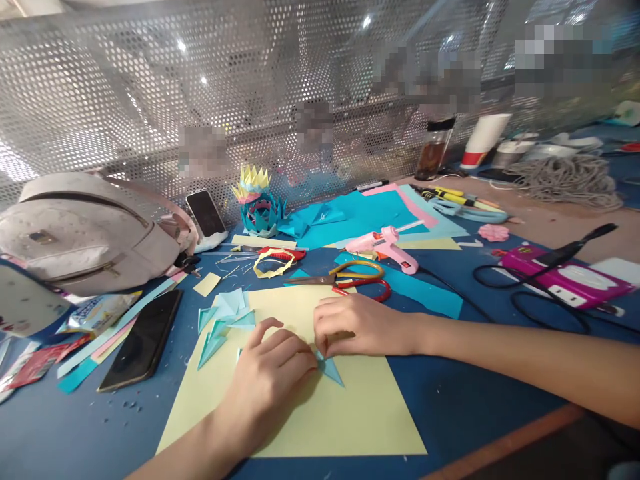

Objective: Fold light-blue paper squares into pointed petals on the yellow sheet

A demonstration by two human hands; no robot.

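A small folded piece of light-blue paper (332,373) is at the middle of a pale yellow sheet (360,413), its pointed end showing below my fingertips. My right hand (357,327) pinches this piece between thumb and fingers. From the other side my left hand (275,370) meets it, fingers curled and fingertips at the paper; its thumb is hidden. Several folded light-blue paper triangles (213,343) lie left of my hands, on the sheet's upper left part. Scissors (345,275) with yellow and red handles rest at the sheet's far edge.
Beyond the scissors are a pink glue gun (385,247), blue paper sheets (360,213) and a layered paper model (259,207). A phone (145,340), snack packet (103,312) and backpack (90,233) are left. A purple power strip (565,273) with black cables sits right.
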